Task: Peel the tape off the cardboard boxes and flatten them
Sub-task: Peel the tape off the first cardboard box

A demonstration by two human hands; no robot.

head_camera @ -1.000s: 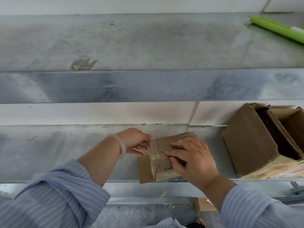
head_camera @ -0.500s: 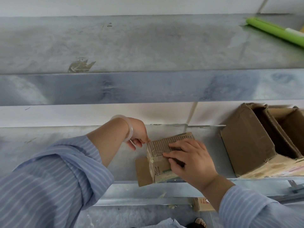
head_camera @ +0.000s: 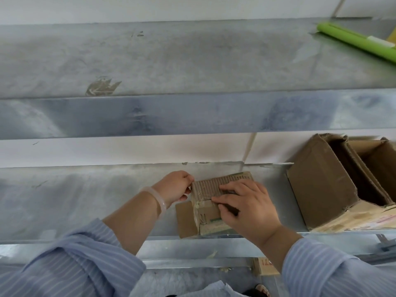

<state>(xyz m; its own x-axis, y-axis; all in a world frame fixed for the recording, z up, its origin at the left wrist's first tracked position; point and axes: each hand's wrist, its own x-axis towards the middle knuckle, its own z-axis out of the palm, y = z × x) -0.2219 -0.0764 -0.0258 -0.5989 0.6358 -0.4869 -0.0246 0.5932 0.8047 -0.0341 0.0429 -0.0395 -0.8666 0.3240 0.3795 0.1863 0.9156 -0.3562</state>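
A small cardboard box (head_camera: pixel 206 205) with a torn, ribbed top sits on the lower metal shelf (head_camera: pixel 85 196) near its front edge. One brown flap lies flat to its left. Yellowish tape runs down its near left corner. My left hand (head_camera: pixel 175 186) pinches at the box's far left top corner, fingers curled. My right hand (head_camera: pixel 244 205) lies across the top of the box with its fingers curled over it, holding it down.
Two larger open cardboard boxes (head_camera: pixel 325 185) lie on their sides at the right end of the same shelf. A green roll (head_camera: pixel 353 39) rests on the upper shelf at the far right. Another piece of cardboard (head_camera: pixel 264 265) shows below the shelf.
My left hand, which had pulled back from the box half a second ago, has returned to the box's far left corner. My right hand stays on the box.
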